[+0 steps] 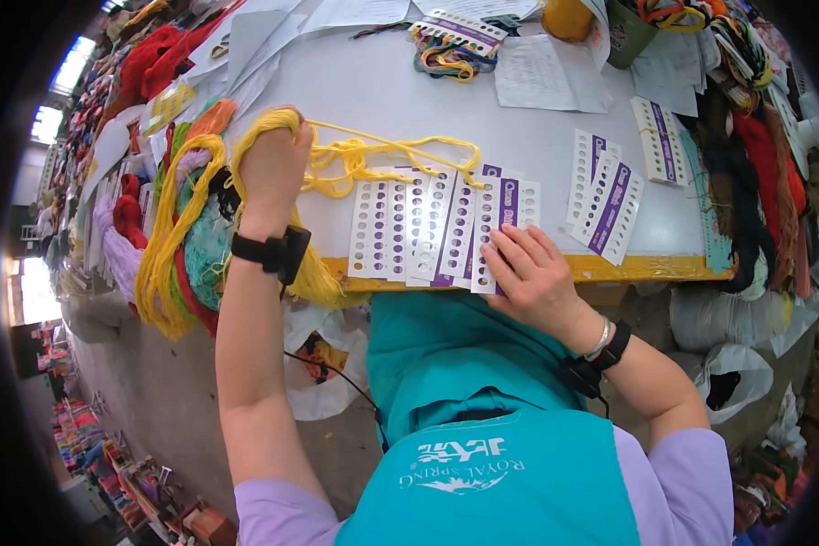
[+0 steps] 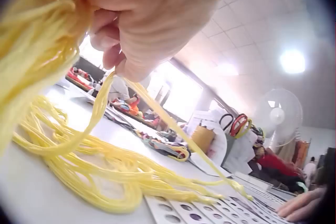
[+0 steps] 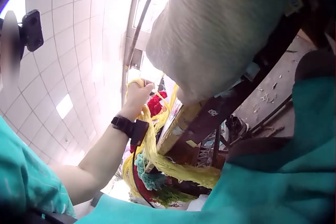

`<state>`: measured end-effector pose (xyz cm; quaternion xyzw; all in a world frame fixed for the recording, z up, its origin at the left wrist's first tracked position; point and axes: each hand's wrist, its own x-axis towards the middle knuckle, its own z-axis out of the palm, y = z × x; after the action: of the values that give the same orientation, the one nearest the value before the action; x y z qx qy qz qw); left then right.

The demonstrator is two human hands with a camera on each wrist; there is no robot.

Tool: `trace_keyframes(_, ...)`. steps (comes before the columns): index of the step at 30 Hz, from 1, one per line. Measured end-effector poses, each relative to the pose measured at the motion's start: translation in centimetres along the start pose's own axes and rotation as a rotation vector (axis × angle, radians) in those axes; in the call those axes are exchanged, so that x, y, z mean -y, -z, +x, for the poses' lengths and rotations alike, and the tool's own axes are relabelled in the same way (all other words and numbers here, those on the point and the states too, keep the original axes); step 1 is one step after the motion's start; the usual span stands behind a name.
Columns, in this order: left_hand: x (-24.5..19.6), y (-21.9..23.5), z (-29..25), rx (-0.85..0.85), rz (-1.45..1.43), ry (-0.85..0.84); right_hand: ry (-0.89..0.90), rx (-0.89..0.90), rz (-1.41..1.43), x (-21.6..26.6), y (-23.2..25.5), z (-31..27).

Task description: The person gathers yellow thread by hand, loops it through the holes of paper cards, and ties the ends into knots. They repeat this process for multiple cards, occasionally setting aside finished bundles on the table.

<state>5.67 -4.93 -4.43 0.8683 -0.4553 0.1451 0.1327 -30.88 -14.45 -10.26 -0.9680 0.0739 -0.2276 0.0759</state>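
My left hand [image 1: 276, 173] is raised over the left side of the table and grips yellow embroidery floss [image 2: 42, 56] in curled fingers. Part of that skein hangs down past the wrist over the table edge. A taut strand and loose loops of floss [image 1: 338, 164] run right to a row of white and purple punched thread cards [image 1: 370, 232]. The cards overlap side by side along the front edge. On the rightmost card [image 1: 510, 196] rests my right hand [image 1: 539, 278], its fingers extended. In the right wrist view, that hand's own fingers are hidden.
More punched cards [image 1: 614, 209] lie at the right, with a banded stack [image 1: 660, 136] behind them. A card strung with colored floss [image 1: 455, 41] sits at the back beside papers [image 1: 541, 73]. Piled skeins [image 1: 191, 209] crowd the left edge, and dark and red skeins [image 1: 751, 182] hang at the right.
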Motion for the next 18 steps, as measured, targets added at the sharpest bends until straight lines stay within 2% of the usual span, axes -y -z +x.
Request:
trace_keyframes(1, 0.4, -0.1, 0.5, 0.069, -0.004, 0.066, 0.001, 0.003, -0.002, 0.0, 0.1, 0.1)
trace_keyframes(2, 1.6, -1.0, 0.4, 0.047, -0.095, -0.004, 0.003, 0.005, -0.003, 0.1, 0.3, 0.1)
trace_keyframes(5, 2.0, -1.9, -0.1, -0.060, -0.535, 0.056, 0.000, 0.020, -0.006, 0.1, 0.4, 0.1)
trace_keyframes(8, 0.5, 1.5, -1.9, -0.016, -0.953, 0.393, -0.039, 0.030, 0.047, 0.4, 0.8, 0.4)
trace_keyframes(12, -1.8, 6.8, -5.0, -0.042, -1.255, 0.521, -0.033, 0.023, 0.086, 0.3, 1.3, 0.8)
trace_keyframes(15, -2.8, 8.4, -7.5, -0.082, -1.436, 0.559, -0.027, -0.017, 0.166, 0.4, 1.8, 1.4)
trace_keyframes(16, -3.7, 8.6, -8.3, -0.082, -1.481, 0.590, 0.023, -0.104, 0.184, 0.7, 2.5, 1.9)
trace_keyframes(18, -5.4, 8.3, -9.8, -0.042, -1.496, 0.575, 0.023, -0.079, 0.448, 2.6, 3.1, 2.2)
